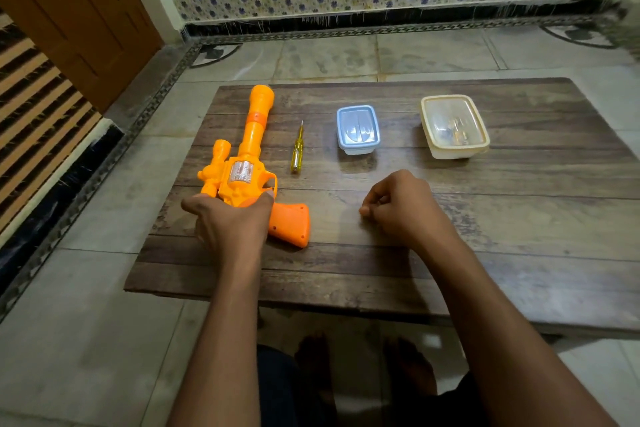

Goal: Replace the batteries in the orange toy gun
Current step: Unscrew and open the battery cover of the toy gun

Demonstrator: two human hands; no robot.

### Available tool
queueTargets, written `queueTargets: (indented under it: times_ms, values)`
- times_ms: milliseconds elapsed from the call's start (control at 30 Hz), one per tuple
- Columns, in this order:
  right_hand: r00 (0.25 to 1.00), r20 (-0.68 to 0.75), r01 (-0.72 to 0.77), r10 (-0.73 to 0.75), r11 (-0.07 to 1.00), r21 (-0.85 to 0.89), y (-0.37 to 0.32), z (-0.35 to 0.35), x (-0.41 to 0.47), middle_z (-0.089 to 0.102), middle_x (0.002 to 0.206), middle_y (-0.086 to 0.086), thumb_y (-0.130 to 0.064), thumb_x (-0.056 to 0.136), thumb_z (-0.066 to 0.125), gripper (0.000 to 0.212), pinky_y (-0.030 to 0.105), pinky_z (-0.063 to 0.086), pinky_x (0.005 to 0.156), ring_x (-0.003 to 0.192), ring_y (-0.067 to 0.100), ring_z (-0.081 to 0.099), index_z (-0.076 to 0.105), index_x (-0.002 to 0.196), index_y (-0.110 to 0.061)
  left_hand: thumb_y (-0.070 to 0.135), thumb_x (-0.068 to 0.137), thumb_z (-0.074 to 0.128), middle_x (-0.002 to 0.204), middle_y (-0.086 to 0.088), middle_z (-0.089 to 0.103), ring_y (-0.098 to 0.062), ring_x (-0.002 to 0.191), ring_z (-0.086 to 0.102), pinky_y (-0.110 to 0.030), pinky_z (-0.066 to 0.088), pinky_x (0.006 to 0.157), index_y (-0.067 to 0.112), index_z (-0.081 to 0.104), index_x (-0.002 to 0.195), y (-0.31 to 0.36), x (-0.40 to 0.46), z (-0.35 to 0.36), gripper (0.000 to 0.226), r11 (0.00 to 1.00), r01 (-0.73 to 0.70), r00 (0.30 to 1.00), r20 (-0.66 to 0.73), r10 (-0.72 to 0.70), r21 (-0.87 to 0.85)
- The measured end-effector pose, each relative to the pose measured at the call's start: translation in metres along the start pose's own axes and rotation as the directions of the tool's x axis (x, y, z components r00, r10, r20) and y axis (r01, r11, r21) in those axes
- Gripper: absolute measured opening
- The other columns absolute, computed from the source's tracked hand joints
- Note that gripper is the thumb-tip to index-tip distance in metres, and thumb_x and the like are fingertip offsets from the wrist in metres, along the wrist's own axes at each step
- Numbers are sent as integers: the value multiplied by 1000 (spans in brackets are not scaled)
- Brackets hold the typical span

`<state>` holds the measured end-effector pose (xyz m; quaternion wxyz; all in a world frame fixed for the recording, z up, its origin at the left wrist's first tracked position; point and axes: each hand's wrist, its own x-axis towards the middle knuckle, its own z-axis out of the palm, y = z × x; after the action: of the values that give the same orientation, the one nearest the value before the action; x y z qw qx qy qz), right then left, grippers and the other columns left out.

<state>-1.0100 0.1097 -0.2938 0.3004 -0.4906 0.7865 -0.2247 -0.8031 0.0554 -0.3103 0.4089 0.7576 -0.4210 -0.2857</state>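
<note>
Head view, looking down at a dark wooden tabletop [450, 253] standing on a tiled floor [86, 322]. I see the orange toy gun [247, 163] lying flat toward 9 o'clock on the tabletop, its barrel pointing to 12 o'clock and its grip angled toward 4 o'clock. My left hand [230, 222] holds the gun's body from the near side, thumb and fingers [268, 198] spread around it. My right hand [398, 208] rests on the wood near the centre, well apart from the gun, fingers curled into a loose fist; I cannot tell whether anything small sits inside it. Just beside the gun, on its 3 o'clock side, lies a yellow-handled screwdriver [297, 149], tip toward 12 o'clock. Farther toward 1 o'clock stands a small blue-lidded container [357, 130], and beyond it toward 2 o'clock a cream container [454, 126] with a clear lid; its contents are blurred. Two bare feet [363, 367] show below the near edge.
</note>
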Motion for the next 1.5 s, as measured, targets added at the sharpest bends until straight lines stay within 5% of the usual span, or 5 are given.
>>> queueTargets:
  times_ms: [467, 633, 867, 1267, 1500]
  values:
    - [872, -188, 467, -453, 884, 33, -15, 25, 3, 73, 90, 4, -16, 93, 73, 9, 31, 52, 74, 82, 17, 66, 81, 95, -14, 23, 52, 94, 69, 7, 75, -17, 66, 71, -39, 61, 69, 16, 74, 70, 3, 3, 9, 28, 872, 146, 989, 70, -129, -467]
    - [754, -166, 653, -636, 753, 82, -34, 48, -1, 74, 98, 4, -19, 88, 67, 20, 33, 56, 77, 86, 16, 69, 82, 100, -11, 27, 45, 95, 106, -14, 78, -36, 91, 79, -60, 63, 84, 7, 63, 114, 6, 8, 16, 79, 766, 183, 980, 171, -97, -616]
    - [722, -75, 667, -688, 721, -188, -41, 57, -15, 70, 119, 9, -30, 83, 79, 45, 33, 53, 91, 107, 27, 64, 74, 122, -8, 10, 95, 72, 88, -16, 78, -37, 82, 76, -67, 60, 86, 6, 74, 92, 14, 7, 8, 5, 630, 267, 959, 267, -97, -729]
    - [789, -133, 496, -600, 750, -438, -50, 68, -23, 71, 129, 17, -15, 84, 71, 45, 43, 60, 70, 94, 41, 73, 67, 127, -4, 11, 101, 65, 74, -1, 76, -15, 69, 74, -31, 59, 59, 13, 69, 85, 12, 7, 5, 17, 761, 271, 880, 472, 52, -589]
    - [752, -231, 475, -618, 750, -461, -56, 69, -26, 74, 71, 15, -4, 57, 89, 31, 27, 46, 39, 46, 32, 65, 73, 83, -3, 9, 102, 63, 53, 7, 61, -2, 44, 57, -21, 48, 44, 11, 60, 76, 16, 5, 1, 26, 784, 245, 856, 506, 100, -570]
